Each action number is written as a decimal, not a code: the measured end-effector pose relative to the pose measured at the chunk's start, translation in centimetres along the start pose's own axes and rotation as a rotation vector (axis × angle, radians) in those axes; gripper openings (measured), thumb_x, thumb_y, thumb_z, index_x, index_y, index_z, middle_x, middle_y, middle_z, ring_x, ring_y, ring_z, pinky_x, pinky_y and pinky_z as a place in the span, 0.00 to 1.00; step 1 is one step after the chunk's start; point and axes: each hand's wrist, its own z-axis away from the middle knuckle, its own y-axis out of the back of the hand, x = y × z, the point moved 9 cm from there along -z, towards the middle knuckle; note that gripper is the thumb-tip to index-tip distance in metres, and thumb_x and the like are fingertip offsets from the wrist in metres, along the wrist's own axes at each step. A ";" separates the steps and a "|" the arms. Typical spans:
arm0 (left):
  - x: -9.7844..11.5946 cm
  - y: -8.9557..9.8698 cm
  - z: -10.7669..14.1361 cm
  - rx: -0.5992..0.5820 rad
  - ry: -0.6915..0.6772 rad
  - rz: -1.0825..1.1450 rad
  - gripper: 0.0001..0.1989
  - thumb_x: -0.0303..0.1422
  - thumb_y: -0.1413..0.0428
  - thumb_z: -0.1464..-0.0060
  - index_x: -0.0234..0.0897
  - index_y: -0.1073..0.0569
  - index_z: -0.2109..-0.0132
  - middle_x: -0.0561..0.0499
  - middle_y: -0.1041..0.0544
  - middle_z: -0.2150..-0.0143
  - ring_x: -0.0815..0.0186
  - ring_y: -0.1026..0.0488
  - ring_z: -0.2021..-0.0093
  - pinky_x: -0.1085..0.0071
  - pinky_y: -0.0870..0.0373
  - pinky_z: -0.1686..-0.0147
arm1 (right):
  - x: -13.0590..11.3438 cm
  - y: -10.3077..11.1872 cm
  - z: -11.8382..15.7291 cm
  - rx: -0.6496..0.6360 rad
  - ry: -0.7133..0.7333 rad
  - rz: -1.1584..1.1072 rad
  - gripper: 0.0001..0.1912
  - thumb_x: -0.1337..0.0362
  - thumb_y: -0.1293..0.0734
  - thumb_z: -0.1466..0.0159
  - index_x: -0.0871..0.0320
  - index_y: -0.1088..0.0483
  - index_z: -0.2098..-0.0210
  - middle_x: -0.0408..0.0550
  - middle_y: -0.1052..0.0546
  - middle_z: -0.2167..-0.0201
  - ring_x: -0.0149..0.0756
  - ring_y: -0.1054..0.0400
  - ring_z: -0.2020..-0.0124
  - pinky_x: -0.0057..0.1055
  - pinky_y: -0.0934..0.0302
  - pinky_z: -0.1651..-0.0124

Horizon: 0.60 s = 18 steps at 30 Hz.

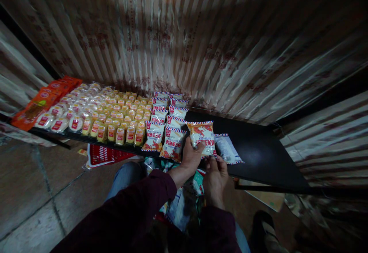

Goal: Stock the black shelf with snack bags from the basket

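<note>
My left hand [191, 154] grips the left side of a white and orange snack bag [201, 131] with red print and a striped top edge, its thumb across the front. At the bag's lower right corner, the fingers of my right hand [215, 174] are closed in a pinch on its edge. The bag is held upright over the front of a black shelf [258, 155]. Just right of it, another bag [227, 148] lies flat with its pale side up. To the left, matching bags [173, 142] stand in two columns running back to the wall.
Rows of small yellow packaged cakes [115, 120], round white packs [76, 122] and orange packets [37, 105] fill the shelf's left part. Below hangs or stands a red basket [106, 155]. Between my legs are more packages [179, 207]. Corrugated, plastic-covered sheeting [172, 34] rises behind.
</note>
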 end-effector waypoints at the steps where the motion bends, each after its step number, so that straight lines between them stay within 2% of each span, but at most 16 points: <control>1: -0.1 0.1 0.0 0.001 -0.004 0.000 0.17 0.33 0.40 0.49 0.38 0.31 0.52 0.46 0.23 0.55 0.63 0.25 0.57 0.66 0.31 0.52 | 0.1 -0.1 0.1 0.004 -0.018 -0.027 0.17 0.57 0.27 0.51 0.55 0.32 0.65 0.37 0.27 0.69 0.26 0.33 0.69 0.26 0.37 0.62; 3: -0.2 0.2 0.0 0.003 -0.012 -0.003 0.17 0.33 0.40 0.49 0.39 0.31 0.52 0.47 0.23 0.54 0.63 0.25 0.56 0.67 0.31 0.53 | 0.2 -0.3 0.3 0.015 -0.046 -0.035 0.20 0.57 0.26 0.52 0.54 0.33 0.62 0.38 0.27 0.67 0.26 0.32 0.69 0.26 0.36 0.63; 7: -0.4 0.2 -0.2 -0.008 -0.023 -0.030 0.18 0.31 0.41 0.48 0.39 0.33 0.49 0.47 0.24 0.53 0.64 0.26 0.55 0.68 0.30 0.53 | 0.5 -0.7 0.7 -0.010 -0.108 0.101 0.26 0.52 0.26 0.52 0.55 0.34 0.58 0.39 0.26 0.67 0.27 0.32 0.70 0.27 0.37 0.64; 11: -0.5 0.5 -0.4 0.008 -0.038 -0.052 0.20 0.31 0.42 0.48 0.37 0.34 0.48 0.44 0.24 0.52 0.63 0.26 0.53 0.67 0.31 0.52 | 1.2 -1.2 0.7 -0.081 -0.175 0.149 0.27 0.51 0.25 0.54 0.58 0.32 0.61 0.40 0.26 0.70 0.27 0.33 0.72 0.27 0.37 0.65; 18: -0.9 0.6 -0.6 0.014 -0.010 -0.046 0.20 0.33 0.41 0.48 0.37 0.34 0.48 0.44 0.24 0.52 0.62 0.26 0.54 0.67 0.30 0.52 | 0.8 -1.2 0.6 -0.064 -0.118 0.079 0.24 0.55 0.26 0.54 0.56 0.33 0.61 0.33 0.30 0.76 0.23 0.38 0.77 0.23 0.40 0.69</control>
